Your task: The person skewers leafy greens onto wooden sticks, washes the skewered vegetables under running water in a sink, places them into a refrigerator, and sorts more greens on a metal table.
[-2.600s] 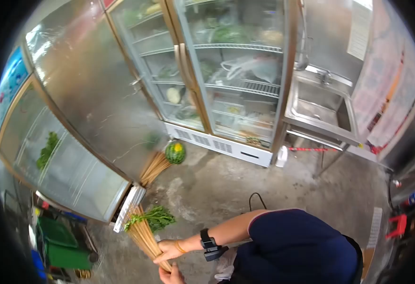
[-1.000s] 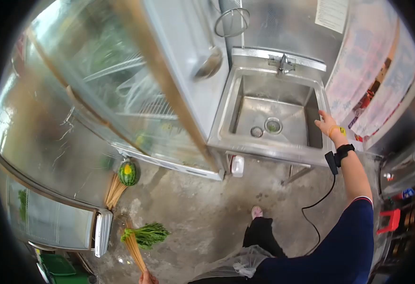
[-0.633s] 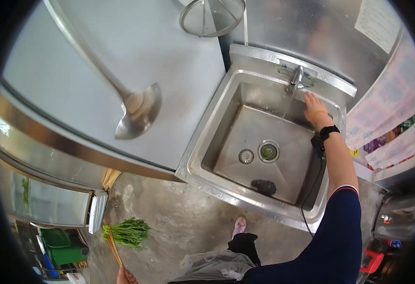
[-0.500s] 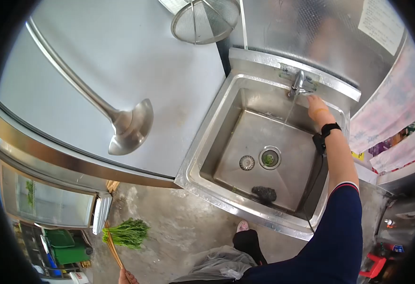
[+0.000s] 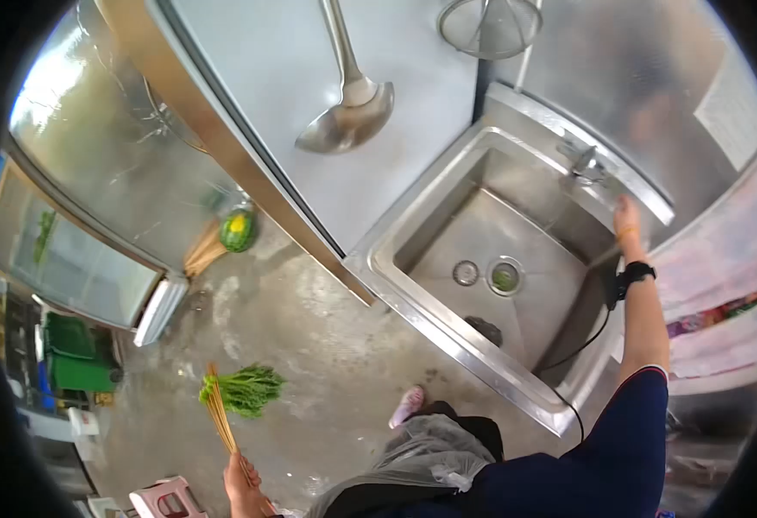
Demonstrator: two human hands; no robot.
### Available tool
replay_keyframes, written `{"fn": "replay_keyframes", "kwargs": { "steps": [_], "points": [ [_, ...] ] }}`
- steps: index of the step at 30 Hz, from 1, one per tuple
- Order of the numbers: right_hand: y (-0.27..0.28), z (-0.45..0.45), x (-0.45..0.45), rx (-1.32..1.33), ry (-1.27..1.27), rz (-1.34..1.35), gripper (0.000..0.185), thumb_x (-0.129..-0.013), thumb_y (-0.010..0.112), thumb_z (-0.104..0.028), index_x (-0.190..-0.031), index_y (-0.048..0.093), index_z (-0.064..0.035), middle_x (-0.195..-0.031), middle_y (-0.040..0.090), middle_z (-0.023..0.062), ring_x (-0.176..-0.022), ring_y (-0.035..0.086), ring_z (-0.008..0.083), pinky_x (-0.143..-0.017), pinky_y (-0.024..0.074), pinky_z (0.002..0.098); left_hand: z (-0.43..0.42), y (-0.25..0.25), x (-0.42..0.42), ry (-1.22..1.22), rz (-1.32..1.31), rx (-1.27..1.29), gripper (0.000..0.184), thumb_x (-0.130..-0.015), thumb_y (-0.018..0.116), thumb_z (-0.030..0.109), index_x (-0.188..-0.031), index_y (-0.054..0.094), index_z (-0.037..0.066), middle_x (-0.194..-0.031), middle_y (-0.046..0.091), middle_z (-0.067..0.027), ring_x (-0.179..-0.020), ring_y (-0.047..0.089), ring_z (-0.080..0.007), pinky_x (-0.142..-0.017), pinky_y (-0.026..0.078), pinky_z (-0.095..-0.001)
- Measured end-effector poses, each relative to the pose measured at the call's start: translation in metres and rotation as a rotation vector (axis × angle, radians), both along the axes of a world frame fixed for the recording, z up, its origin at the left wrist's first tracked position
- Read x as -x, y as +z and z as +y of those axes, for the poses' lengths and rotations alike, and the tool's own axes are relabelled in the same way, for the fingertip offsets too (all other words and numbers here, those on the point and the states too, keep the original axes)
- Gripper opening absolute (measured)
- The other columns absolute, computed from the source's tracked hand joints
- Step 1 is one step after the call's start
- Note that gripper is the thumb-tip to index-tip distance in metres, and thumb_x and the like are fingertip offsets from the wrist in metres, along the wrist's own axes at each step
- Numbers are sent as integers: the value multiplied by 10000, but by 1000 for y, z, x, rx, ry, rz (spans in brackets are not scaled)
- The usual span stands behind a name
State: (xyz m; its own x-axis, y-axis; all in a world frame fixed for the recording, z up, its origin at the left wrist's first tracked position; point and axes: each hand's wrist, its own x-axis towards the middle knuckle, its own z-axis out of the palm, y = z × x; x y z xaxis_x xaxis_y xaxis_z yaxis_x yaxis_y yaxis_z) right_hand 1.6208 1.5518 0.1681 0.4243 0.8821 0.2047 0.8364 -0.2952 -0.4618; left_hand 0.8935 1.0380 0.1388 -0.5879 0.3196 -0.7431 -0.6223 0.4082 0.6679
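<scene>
My left hand (image 5: 240, 475), low in the view, is closed around a bundle of thin wooden skewers (image 5: 218, 413). Leafy greens (image 5: 252, 390) are at the far end of the skewers, held above the floor. On the other side, my right hand (image 5: 627, 220) hovers by the right rim of the steel sink (image 5: 435, 319), a short way from the faucet (image 5: 582, 164). Its fingers are blurred and no object shows in it. In the basin are a drain with a bit of green (image 5: 505, 276), a round strainer piece (image 5: 465, 273) and a dark scouring pad (image 5: 484, 330).
Left of the sink is a pale worktop (image 5: 430, 112) with a large metal ladle (image 5: 353, 116) over it. A wire strainer (image 5: 491, 30) is at the top. A watermelon-patterned round item (image 5: 238, 230) and a pink stool (image 5: 168, 499) stand on the left. A patterned curtain (image 5: 715, 259) hangs right.
My right hand has come away from the faucet handle, to the right and down. The water stream seen earlier no longer shows. My view has turned left; my left hand still holds the skewers.
</scene>
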Motion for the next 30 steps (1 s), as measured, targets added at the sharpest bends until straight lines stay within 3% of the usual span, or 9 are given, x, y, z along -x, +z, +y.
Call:
{"fn": "replay_keyframes", "kwargs": {
  "steps": [1,5,7,11,17,30],
  "points": [
    [-32,-7,-27,35,-45,246,452,-716,477,-45,-1167,481,-17,-1196,485,188,-1097,477,310,-925,377,352,6,-7,-7,14,38,-12,240,-825,548,294,-716,435,112,-526,398,17,-368,353,-76,-317,251,-209],
    [-21,-58,-17,102,37,293,497,-704,500,-101,-1192,464,-11,-1132,528,211,-1061,509,306,-913,386,343,-42,-19,-35,-6,85,-19,276,-833,534,349,-705,423,131,-546,394,16,-409,358,-72,-335,264,-212],
    [9,-67,-12,142,105,16,520,-702,519,-141,-1201,455,-8,-1156,515,205,-1065,507,304,-906,390,340,-59,-26,-33,4,113,-5,261,-830,540,331,-714,434,122,-540,393,18,-398,357,-73,-330,269,-207],
    [32,-76,0,179,129,-221,522,-714,506,-133,-1221,436,-30,-1219,464,194,-1126,453,296,-957,350,346,-76,-34,-32,11,212,-16,257,-828,541,320,-711,430,120,-535,386,19,-383,348,-70,-317,255,-197],
    [53,-91,37,291,114,-296,530,-736,484,-117,-1255,385,-73,-1274,410,153,-1179,387,299,-987,320,354,-72,-12,-32,34,284,-18,271,-836,529,336,-701,415,130,-531,369,35,-384,339,-58,-319,247,-192],
    [17,-69,33,363,204,-409,578,-735,518,-112,-1280,337,-49,-1350,306,137,-1237,299,295,-1017,281,346,-63,-13,-65,47,266,-29,292,-840,523,340,-676,425,119,-533,379,24,-393,341,-60,-329,241,-201]
  ]
}}
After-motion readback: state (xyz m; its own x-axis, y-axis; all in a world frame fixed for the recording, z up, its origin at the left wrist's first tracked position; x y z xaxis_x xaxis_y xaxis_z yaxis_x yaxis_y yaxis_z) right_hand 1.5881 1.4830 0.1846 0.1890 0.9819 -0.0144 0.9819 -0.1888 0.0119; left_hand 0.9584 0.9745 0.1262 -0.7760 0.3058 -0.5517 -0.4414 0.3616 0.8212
